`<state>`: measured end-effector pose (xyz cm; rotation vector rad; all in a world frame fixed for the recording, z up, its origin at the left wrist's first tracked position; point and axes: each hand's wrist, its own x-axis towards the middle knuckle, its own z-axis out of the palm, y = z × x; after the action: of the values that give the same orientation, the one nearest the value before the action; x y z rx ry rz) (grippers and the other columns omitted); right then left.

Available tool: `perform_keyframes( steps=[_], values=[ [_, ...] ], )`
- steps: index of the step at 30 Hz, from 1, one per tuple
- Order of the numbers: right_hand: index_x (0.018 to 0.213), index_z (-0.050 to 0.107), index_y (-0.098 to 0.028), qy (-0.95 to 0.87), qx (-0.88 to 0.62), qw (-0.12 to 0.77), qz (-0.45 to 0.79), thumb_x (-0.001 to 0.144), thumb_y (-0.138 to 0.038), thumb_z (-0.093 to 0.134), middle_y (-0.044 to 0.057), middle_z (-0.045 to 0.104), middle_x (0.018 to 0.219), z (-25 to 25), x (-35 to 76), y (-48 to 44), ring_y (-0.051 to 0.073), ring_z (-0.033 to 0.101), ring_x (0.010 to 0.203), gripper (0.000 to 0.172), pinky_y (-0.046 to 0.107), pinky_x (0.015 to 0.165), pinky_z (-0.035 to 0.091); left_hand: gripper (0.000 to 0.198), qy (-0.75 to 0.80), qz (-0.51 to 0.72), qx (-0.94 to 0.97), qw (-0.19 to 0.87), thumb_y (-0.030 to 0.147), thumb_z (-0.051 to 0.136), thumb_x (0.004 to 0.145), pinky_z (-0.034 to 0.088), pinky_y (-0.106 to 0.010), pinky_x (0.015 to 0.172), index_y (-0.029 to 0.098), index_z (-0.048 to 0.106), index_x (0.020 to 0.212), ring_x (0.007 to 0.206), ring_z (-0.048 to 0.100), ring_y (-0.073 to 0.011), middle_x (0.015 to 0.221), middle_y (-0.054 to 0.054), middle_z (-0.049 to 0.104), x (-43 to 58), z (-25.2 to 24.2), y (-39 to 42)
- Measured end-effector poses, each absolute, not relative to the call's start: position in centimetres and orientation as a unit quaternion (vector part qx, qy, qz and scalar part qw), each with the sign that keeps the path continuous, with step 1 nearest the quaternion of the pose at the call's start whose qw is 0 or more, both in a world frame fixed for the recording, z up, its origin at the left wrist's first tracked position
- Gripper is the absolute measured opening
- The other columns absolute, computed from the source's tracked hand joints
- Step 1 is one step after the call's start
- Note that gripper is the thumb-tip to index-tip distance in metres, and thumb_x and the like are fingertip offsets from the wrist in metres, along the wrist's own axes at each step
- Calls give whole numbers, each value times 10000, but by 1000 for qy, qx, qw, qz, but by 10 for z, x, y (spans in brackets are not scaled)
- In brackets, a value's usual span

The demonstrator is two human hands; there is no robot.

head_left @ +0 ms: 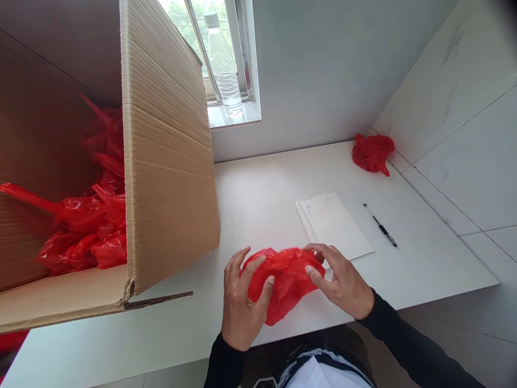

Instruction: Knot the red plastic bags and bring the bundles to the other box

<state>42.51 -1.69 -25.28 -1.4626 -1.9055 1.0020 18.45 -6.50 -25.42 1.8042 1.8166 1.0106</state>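
A crumpled red plastic bag (283,283) is between my two hands, just over the front edge of the white table. My left hand (244,302) curves round the bag's left side, thumb and fingertips against the plastic. At its right end, my right hand (341,277) grips the bag between thumb and fingers. What the bag contains, if anything, cannot be made out. Behind my right hand lies a white paper pad (339,223) with a few small marks near its top left corner. A black pen (380,226) rests to the right of the pad.
On the left, a large cardboard box (172,161) opens toward me, with several red plastic bags (92,226) inside. Another red bag (372,153) sits in the table's far right corner. A clear bottle (224,64) stands on the windowsill. White table surface (258,199) lies between box and pad.
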Motion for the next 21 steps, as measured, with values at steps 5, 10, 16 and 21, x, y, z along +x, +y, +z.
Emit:
perform_keyframes(
  steps=[5,10,16,21],
  values=[
    [958,555,-261,-586,-597,339,430,974,-489,476,7,602,808,-256,438,-11,179,574,732,242,277,532,438,100,667,459,540,231,311,565,972,420,-417,1054,306,661,1001,1237,538,-225,1291,-18,595,179,-243,-68],
    [978,526,-250,-511,-581,423,471,982,-449,479,39,612,976,-264,457,-14,180,596,850,204,305,713,514,133,700,500,465,211,390,596,945,445,-314,899,271,654,942,1003,576,-187,1034,-16,604,175,-237,-78],
    [917,509,-268,-638,-453,433,447,969,-208,433,51,621,1110,-250,454,-35,240,539,1149,110,446,987,460,222,686,510,400,331,465,497,985,471,-234,605,257,574,980,649,552,-125,765,24,587,190,-233,-81],
    [932,517,-271,-723,-348,397,446,948,-99,343,28,648,927,-236,456,-35,223,547,969,245,516,1005,437,407,674,499,430,336,379,787,782,516,-280,849,275,552,1097,908,616,-163,1046,-8,626,194,-234,-74]
  ],
)
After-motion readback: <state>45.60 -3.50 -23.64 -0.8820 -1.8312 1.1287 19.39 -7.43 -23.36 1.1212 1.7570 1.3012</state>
